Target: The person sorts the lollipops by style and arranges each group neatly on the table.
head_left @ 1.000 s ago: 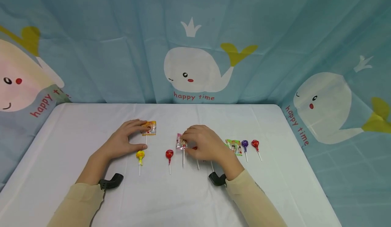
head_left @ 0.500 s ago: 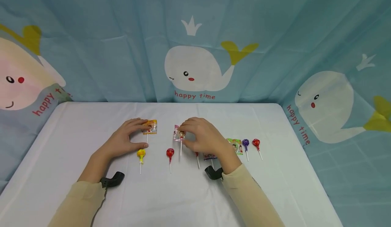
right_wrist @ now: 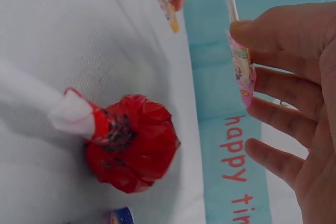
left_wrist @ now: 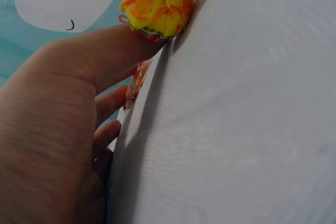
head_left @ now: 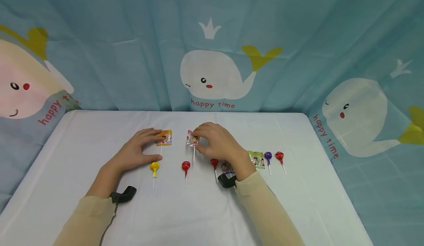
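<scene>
My right hand (head_left: 218,140) pinches a flat lollipop in a clear-and-pink wrapper (head_left: 192,139) between thumb and fingers. In the right wrist view that pink-wrapped lollipop (right_wrist: 242,69) is held off the white cloth, its stick pointing away. To its left, my left hand (head_left: 139,146) rests with fingertips over an orange-wrapped lollipop (head_left: 167,138), thumb spread well apart from them. Just below the thumb lies a yellow lollipop (head_left: 154,166), seen close in the left wrist view. A round red lollipop (head_left: 186,166) lies below the pink one.
Close under the right wrist are another red lollipop (head_left: 214,163) and a purple-edged flat one (head_left: 226,167). Farther right lie a green-wrapped lollipop (head_left: 257,159), a purple one (head_left: 268,155) and a red one (head_left: 279,156). A blue whale-print curtain (head_left: 145,73) stands behind the white-covered table (head_left: 172,216).
The right hand has carried the pink-wrapped lollipop up the table and slightly left, uncovering the red and purple-edged lollipops beneath it. The left hand has stayed on the orange-wrapped one.
</scene>
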Tool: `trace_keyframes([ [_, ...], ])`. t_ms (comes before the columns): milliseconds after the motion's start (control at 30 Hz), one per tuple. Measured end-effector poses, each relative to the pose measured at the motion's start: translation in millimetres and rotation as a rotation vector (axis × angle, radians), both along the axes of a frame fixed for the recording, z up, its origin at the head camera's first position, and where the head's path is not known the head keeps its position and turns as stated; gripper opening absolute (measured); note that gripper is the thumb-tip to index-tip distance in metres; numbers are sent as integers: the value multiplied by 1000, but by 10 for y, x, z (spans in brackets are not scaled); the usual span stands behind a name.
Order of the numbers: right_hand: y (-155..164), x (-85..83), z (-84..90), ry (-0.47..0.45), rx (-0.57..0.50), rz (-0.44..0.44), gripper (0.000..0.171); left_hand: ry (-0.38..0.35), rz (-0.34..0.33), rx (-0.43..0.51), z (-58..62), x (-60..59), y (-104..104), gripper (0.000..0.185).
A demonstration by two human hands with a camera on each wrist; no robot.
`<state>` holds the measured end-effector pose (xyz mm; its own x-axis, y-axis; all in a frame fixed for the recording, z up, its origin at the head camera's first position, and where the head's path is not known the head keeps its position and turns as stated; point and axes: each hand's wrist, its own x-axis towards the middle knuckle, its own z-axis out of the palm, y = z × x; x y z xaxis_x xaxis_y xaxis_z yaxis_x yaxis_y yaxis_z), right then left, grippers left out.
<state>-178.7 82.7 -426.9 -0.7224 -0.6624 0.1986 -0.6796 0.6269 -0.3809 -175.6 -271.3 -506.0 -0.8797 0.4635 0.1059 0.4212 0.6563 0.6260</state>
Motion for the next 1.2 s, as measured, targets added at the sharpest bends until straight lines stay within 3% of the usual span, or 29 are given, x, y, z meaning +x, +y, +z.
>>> trace_keyframes([
  [700,-204,-262,-121,-82,40,-29,38,22,-25,21,-13,1,-11,68],
  [1200,-348,-326,-154,-105,73,-8,38,24,-2,17,-4,15,-3,69],
])
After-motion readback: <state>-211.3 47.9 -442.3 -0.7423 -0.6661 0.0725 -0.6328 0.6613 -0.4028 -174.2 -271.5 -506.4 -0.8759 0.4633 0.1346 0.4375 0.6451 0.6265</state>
